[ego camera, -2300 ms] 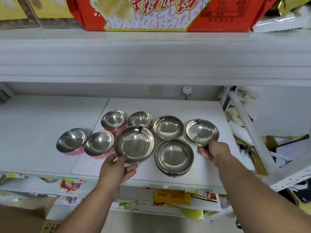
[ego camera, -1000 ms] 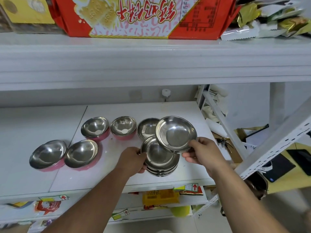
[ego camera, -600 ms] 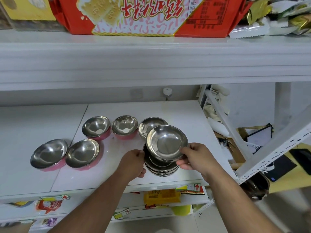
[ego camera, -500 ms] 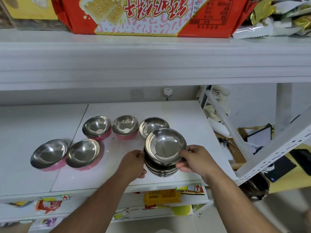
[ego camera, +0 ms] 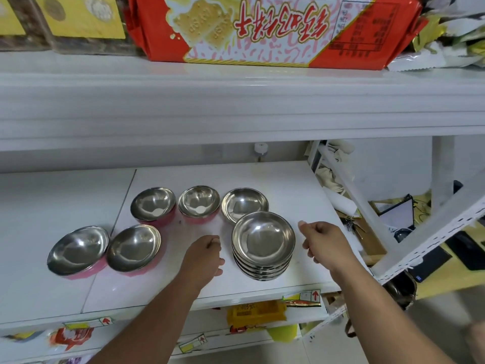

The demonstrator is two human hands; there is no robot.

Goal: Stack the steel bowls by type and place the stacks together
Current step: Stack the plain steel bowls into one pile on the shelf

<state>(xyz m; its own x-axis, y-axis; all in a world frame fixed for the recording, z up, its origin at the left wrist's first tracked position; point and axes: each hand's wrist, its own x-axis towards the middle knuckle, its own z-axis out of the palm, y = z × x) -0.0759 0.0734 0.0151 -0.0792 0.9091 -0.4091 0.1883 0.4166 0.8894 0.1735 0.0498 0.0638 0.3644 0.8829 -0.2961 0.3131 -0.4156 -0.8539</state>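
A stack of several plain steel bowls (ego camera: pixel 263 244) stands near the front of the white shelf (ego camera: pixel 288 187). One more plain steel bowl (ego camera: pixel 244 204) sits alone just behind it. Several steel bowls with pink outsides lie to the left: two at the back (ego camera: pixel 153 204) (ego camera: pixel 199 201) and two nearer the front (ego camera: pixel 78 250) (ego camera: pixel 133 248). My left hand (ego camera: pixel 203 254) is just left of the stack, fingers curled, holding nothing. My right hand (ego camera: pixel 321 243) is just right of the stack, loosely curled and empty. Neither hand touches the stack.
An upper shelf (ego camera: pixel 236 101) hangs low over the bowls, carrying a red biscuit pack (ego camera: pixel 262 30). A slanted white metal upright (ego camera: pixel 351 206) bounds the shelf on the right. Packaged goods (ego camera: pixel 256 311) sit on the shelf below.
My right hand set the plain bowl it carried onto the stack and let go. Both hands have drawn a little away from the stack to either side.
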